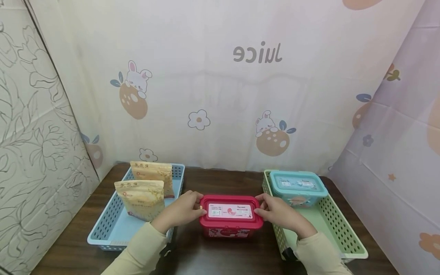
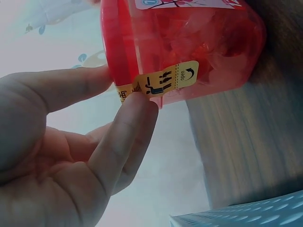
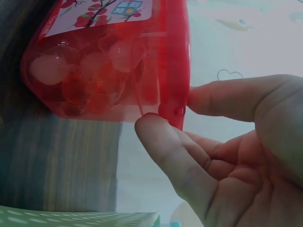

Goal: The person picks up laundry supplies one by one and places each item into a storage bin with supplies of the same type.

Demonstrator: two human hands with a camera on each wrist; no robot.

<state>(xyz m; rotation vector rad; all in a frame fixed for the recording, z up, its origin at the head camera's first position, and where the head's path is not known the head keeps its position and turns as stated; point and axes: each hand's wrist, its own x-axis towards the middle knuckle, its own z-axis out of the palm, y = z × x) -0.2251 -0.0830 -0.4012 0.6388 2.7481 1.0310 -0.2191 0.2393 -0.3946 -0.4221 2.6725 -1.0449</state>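
A red lidded plastic tub [image 1: 229, 232] stands on the dark wooden table between both hands. Through its translucent wall [image 3: 94, 85] several round capsule-like pieces show. My left hand [image 1: 183, 208] pinches the left end of the red lid [image 1: 230, 224], thumb on top and fingers under the rim. Beneath those fingertips a yellow "open" sticker [image 2: 165, 80] runs down from the lid. At the opposite end my right hand [image 1: 280, 212] pinches the lid's rim in the same way, as the right wrist view shows. The lid sits on the tub.
To the left, a blue basket [image 1: 103, 225] holds two upright yellow pouches [image 1: 142, 200] [image 1: 152, 173]. On the right, a green basket [image 1: 343, 225] has a turquoise lidded tub [image 1: 299, 187] at its far end. A printed curtain [image 1: 220, 95] hangs behind the table.
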